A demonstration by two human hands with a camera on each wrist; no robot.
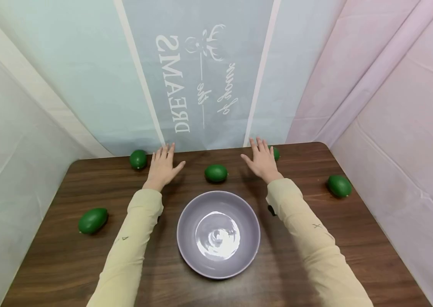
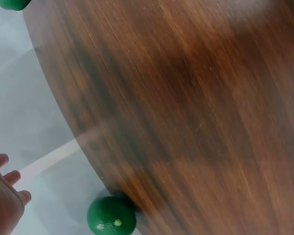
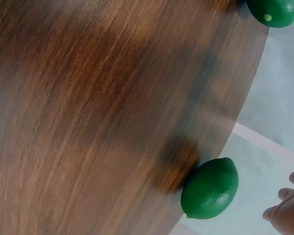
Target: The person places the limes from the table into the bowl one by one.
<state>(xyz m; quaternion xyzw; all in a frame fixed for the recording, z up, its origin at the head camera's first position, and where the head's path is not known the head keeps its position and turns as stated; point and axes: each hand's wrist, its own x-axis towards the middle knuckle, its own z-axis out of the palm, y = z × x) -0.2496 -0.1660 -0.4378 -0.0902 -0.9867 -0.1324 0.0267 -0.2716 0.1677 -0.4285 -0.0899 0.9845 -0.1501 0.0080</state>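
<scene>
Both hands reach over the far part of the table with fingers spread and nothing in them. My left hand [image 1: 161, 167] is just right of a green lime [image 1: 138, 159] at the back edge; part of that hand shows at the left border of the left wrist view, with a lime [image 2: 111, 215] beside it. Behind my right hand [image 1: 263, 161] a second lime [image 1: 276, 153] is partly hidden. A third lime [image 1: 216, 173] lies between the hands, behind a shallow purple-grey bowl [image 1: 218, 268]. In the right wrist view, fingers [image 3: 286, 194] appear near a lime [image 3: 210, 191].
One more lime [image 1: 93, 221] lies at the left of the dark wooden table [image 1: 59, 264], and another lime [image 1: 339, 186] near its right edge. A printed cloth [image 1: 209, 85] hangs along the back edge, with pale fabric [image 1: 412, 162] on both sides.
</scene>
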